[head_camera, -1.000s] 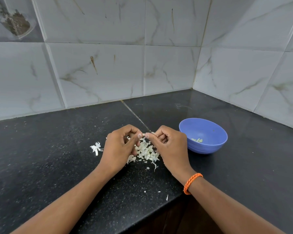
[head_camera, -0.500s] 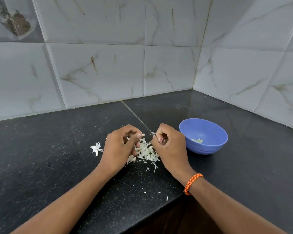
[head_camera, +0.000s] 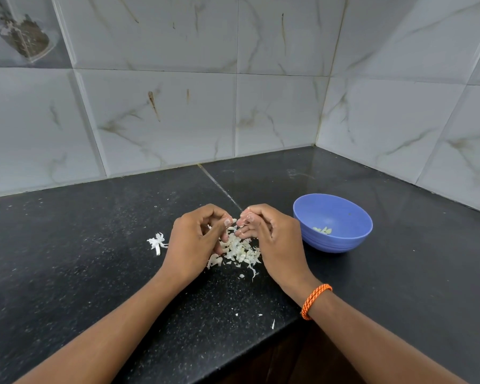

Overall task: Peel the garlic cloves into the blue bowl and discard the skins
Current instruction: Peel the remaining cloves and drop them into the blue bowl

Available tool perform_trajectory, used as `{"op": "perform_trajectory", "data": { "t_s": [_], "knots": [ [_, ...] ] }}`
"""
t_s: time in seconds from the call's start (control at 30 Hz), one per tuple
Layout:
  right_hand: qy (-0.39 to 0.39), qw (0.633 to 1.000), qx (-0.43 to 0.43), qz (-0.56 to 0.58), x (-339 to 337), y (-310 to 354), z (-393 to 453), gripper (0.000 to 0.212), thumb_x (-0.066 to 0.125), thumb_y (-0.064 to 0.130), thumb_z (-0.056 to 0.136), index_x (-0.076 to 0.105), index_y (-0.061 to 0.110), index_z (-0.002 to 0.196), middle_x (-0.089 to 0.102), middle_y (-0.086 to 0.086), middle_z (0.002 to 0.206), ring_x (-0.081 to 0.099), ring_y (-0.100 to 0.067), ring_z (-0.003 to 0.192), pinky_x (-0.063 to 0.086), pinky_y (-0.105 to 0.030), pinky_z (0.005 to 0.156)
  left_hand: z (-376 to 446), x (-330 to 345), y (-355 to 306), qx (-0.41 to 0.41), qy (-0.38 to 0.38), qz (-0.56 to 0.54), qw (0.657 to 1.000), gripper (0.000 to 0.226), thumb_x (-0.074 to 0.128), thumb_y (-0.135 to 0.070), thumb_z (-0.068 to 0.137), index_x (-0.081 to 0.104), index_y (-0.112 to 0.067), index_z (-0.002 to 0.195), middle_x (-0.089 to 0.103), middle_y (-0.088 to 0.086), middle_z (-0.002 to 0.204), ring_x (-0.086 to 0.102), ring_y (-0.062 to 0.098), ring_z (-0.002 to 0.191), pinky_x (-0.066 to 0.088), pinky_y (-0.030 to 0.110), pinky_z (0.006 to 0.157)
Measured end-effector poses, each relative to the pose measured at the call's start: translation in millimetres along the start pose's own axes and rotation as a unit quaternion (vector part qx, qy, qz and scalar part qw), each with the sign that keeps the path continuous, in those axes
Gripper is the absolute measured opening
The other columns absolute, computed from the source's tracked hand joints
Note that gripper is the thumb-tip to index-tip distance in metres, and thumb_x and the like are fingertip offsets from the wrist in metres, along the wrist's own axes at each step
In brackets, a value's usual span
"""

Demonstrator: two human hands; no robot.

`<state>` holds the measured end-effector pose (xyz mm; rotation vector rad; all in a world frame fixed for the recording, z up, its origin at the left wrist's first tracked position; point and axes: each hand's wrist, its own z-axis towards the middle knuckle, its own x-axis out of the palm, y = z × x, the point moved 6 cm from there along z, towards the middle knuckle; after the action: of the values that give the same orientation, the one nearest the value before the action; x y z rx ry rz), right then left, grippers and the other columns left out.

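Note:
My left hand and my right hand meet fingertip to fingertip above a heap of white garlic skins on the black counter. Both have curled fingers and pinch a small garlic clove, which shows only as a pale sliver between the thumbs. The blue bowl stands just right of my right hand, with a few peeled cloves lying in its bottom.
A separate tuft of skin lies left of my left hand. Small skin flakes sit near the counter's front edge. Marbled tile walls meet in a corner behind the bowl.
My right hand had drawn slightly right, away from the left; now its fingertips are back against my left hand's thumb. My left hand, the bowl and the skins stay in place.

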<state>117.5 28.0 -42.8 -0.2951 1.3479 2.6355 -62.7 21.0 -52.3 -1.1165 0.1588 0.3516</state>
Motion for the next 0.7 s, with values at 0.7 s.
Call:
{"op": "perform_trajectory", "data": {
  "t_s": [0.7],
  "knots": [
    [-0.001, 0.999, 0.029, 0.037, -5.3, -6.0, 2.2, 0.025, 0.072, 0.013, 0.102, 0.071, 0.021, 0.125, 0.078, 0.003, 0.096, 0.076, -0.015, 0.092, 0.063, -0.032, 0.085, 0.6, -7.5, -2.1, 0.0, -0.042, 0.031, 0.999, 0.01, 0.075, -0.025, 0.102, 0.076, -0.025, 0.093, 0.073, 0.0, 0.078, 0.072, 0.02, 0.058, 0.064, 0.05, 0.06]
  ]
}}
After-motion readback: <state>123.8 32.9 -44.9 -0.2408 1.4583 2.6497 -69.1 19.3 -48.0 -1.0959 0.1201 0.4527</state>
